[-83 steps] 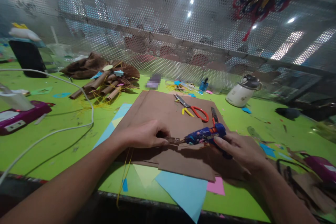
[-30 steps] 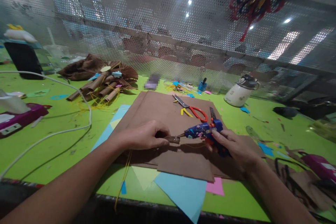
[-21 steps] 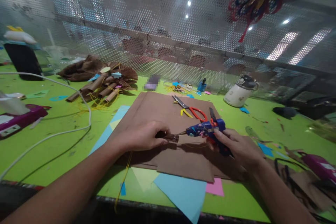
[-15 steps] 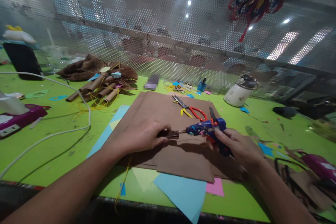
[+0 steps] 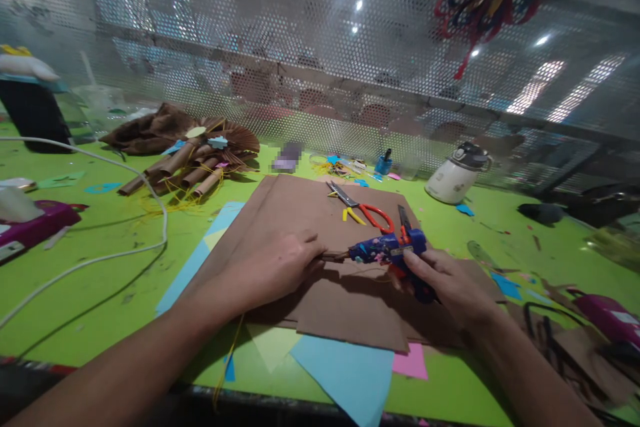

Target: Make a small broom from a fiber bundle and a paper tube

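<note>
My right hand grips a dark blue hot glue gun with paint-like specks on its barrel, its nozzle pointing left. My left hand is closed around a small folded strip of brown paper, mostly hidden by the fingers. The nozzle tip meets the strip's free end, though I cannot tell whether it touches. Beneath both hands lie large brown paper sheets. Just beyond the glue gun rest red-handled scissors and a yellow-handled tool, partly overlapping.
Brown paper rolls tied with yellow string lie at the back left. A white cable loops across the green table near a purple power strip. A white jug stands back right; light blue paper sticks out in front.
My left hand has turned over the brown strip, so less of it shows. The glue gun has shifted slightly left, its nozzle now overlapping the strip's end.
</note>
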A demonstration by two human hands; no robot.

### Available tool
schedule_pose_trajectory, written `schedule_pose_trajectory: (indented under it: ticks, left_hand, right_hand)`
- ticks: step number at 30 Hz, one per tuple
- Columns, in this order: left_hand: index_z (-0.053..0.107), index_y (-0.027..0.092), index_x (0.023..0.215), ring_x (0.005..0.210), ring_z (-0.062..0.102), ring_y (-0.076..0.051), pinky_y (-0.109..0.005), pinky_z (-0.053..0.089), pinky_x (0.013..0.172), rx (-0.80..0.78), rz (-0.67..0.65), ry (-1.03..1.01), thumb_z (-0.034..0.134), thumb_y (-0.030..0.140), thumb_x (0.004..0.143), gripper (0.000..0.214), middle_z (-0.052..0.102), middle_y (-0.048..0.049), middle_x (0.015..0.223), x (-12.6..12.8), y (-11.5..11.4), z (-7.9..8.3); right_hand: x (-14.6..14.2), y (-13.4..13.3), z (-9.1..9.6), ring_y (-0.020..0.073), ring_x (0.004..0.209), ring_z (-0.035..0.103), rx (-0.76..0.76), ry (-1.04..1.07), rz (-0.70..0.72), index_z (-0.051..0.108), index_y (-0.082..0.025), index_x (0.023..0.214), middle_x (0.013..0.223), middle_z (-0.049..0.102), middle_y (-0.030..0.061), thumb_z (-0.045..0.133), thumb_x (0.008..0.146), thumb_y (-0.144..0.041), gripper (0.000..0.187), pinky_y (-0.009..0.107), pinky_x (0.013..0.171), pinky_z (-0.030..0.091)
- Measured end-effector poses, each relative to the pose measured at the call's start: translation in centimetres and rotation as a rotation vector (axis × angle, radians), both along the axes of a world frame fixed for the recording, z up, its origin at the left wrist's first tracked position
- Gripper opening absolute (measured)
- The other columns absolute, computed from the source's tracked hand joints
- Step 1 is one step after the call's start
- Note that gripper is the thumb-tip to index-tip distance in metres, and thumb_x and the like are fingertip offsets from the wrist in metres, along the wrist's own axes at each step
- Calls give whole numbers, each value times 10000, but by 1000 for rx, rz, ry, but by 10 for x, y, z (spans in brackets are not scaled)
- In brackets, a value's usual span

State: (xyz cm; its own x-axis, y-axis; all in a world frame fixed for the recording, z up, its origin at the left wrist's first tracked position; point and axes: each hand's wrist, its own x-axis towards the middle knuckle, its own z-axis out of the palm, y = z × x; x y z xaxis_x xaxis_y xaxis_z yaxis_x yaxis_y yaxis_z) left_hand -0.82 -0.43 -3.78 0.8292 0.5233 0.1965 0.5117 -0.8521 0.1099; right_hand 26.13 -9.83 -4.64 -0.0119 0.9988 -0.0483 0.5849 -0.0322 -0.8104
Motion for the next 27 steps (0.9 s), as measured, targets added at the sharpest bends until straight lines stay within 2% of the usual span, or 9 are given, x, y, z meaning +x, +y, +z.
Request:
schedule_pose_trajectory:
  ticks: [5, 10, 15, 22, 27]
  left_hand:
    - [603, 203, 976, 790, 574, -198, -321, 435, 686, -11, 14, 7, 338, 335, 945, 298, 601, -61, 923, -1, -5, 8]
    - [586, 197, 1093, 893, 582, -218, -357, 449, 783, -110, 11, 35, 261, 367, 960, 390, 593, -93, 1039, -1, -11, 14]
    - [608, 180, 1033, 891, 560, -208, -367, 433, 832, -163, -41, 23, 187, 340, 975, 454, 592, -88, 1008, -3, -12, 17]
    - [617, 178, 1000, 816, 546, -190, -338, 430, 768, -193, -51, -65, 215, 351, 972, 438, 587, -75, 945, -4, -10, 13]
    - [617, 185, 972, 827, 539, -191, -340, 417, 767, -203, -53, -16, 245, 298, 970, 389, 568, -68, 945, -3, -10, 15]
  right_hand:
    - [3, -1, -3, 138, 586, 523, -33, 145, -11, 643, -131, 754, 675, 634, 50, 428, 881, -567, 503, 235, 530, 361]
    - [1, 0, -2, 129, 593, 513, -27, 208, -6, 627, -138, 745, 686, 628, 42, 427, 894, -541, 474, 232, 533, 348]
    - [3, 1, 1, 134, 600, 514, -53, 155, 11, 629, -133, 760, 680, 616, 45, 430, 887, -554, 483, 236, 539, 354]
    - [5, -1, 8, 111, 533, 463, -40, 45, 34, 587, -140, 658, 598, 551, 18, 398, 888, -578, 529, 227, 495, 319]
    - [2, -4, 14, 114, 524, 452, -30, -26, 19, 578, -148, 645, 588, 540, 18, 405, 875, -596, 533, 232, 485, 314]
